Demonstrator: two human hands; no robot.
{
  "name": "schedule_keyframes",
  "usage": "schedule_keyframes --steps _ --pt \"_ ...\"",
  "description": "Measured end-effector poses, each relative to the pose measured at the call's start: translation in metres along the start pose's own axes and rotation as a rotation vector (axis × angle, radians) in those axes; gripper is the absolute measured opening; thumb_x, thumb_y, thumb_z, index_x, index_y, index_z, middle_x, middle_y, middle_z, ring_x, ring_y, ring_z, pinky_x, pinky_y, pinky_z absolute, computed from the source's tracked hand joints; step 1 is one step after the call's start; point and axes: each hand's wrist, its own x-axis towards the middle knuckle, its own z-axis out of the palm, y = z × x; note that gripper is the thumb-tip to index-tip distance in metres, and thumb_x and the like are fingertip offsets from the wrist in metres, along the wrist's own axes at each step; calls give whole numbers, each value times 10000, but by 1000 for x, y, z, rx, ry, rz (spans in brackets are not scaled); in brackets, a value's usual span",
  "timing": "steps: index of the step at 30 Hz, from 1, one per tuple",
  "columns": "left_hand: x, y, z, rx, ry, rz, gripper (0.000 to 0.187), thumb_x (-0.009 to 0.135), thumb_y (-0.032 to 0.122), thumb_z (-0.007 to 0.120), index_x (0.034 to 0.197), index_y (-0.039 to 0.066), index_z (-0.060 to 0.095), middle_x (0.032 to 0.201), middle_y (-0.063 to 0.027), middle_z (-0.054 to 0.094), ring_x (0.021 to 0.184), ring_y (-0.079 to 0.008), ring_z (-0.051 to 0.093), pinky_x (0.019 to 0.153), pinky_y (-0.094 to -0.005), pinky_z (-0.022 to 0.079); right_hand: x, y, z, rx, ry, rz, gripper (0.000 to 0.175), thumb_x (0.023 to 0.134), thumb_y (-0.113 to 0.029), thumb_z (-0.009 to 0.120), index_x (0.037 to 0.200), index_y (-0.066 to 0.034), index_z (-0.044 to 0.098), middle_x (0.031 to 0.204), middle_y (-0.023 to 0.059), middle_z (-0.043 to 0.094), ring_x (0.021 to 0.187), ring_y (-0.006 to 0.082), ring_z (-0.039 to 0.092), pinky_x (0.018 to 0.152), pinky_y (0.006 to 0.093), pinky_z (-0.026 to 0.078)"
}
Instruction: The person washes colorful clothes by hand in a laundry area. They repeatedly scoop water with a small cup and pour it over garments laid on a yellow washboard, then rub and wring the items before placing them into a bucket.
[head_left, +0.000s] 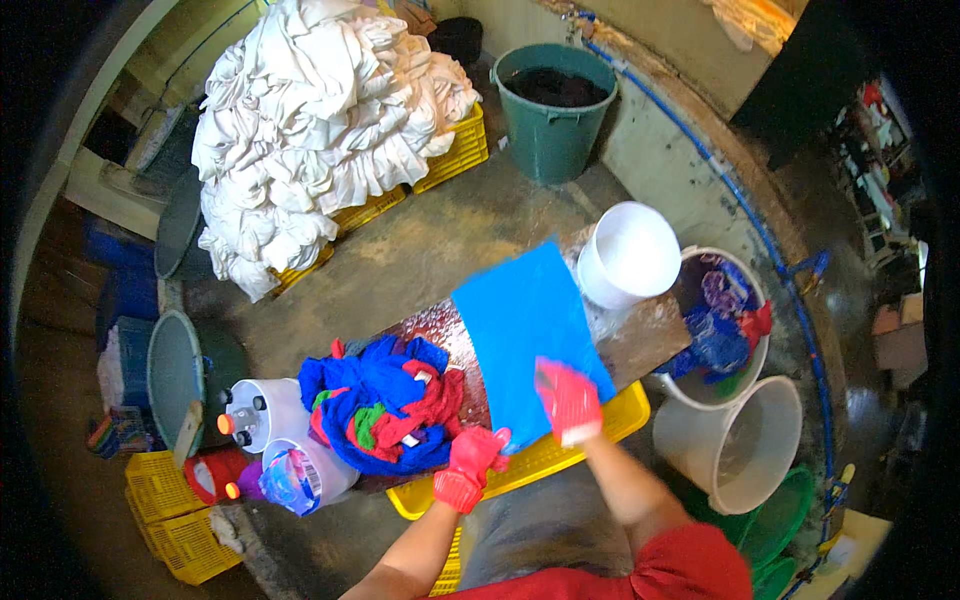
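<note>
A bright blue cloth (529, 322) lies spread flat across a wet board (645, 337), its near edge reaching a yellow plastic crate (634, 412). My left hand (471, 461), in a red rubber glove, grips the cloth's near left corner between thumb and fingers. Over the cloth's near right part is my right hand (568, 401), gloved alike and blurred; whether its fingers hold anything is unclear. Left of the cloth sits a heap of wet blue, red and green fabric (386, 405), close to my left hand. Reddish suds (469, 367) show on the board between them.
A white bucket (600, 262) stands on the board's far right. Beside it are a tub of coloured cloths (761, 352) and a translucent bucket (682, 442). Bottles and white containers (285, 405) flank the left end. White laundry (300, 112) towers behind, near a green barrel (555, 142).
</note>
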Motion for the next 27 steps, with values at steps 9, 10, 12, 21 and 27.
schedule_keyframes --steps 9,10,12,21,27 --pt "3 -9 3 -120 72 -36 438 952 342 853 802 -36 689 718 -199 737 593 -277 744 534 -413 597 177 19 -10 62 226 9 338 1087 -281 540 1354 -134 686 1282 182 728 1149 383 698 997 492 561" --pt "3 -8 2 -102 72 -23 439 952 341 853 798 -36 689 713 -196 734 592 -275 743 532 -411 594 172 15 -12 -28 228 -13 342 1083 -285 550 1360 -137 685 1284 181 730 1152 383 700 1007 494 560" --pt "2 -4 1 -6 77 36 447 956 341 848 773 -34 688 701 -187 731 589 -265 739 530 -406 586 120 5 -15 -116 228 -58 353 1067 -297 587 1369 -145 686 1285 176 738 1156 386 709 1026 501 560" --pt "-1 0 5 -202 75 -6 446 964 350 833 769 -31 706 701 -175 735 578 -258 737 518 -399 578 138 12 1 -472 136 -148 274 1072 -269 573 1289 -155 697 1287 147 723 1144 361 703 946 508 580" --pt "-3 2 1 20 51 44 521 979 408 795 672 2 684 661 -179 733 573 -259 743 536 -399 578 134 2 8 -217 328 -205 299 1066 -212 529 1308 -140 691 1272 130 713 1145 319 707 919 490 588"
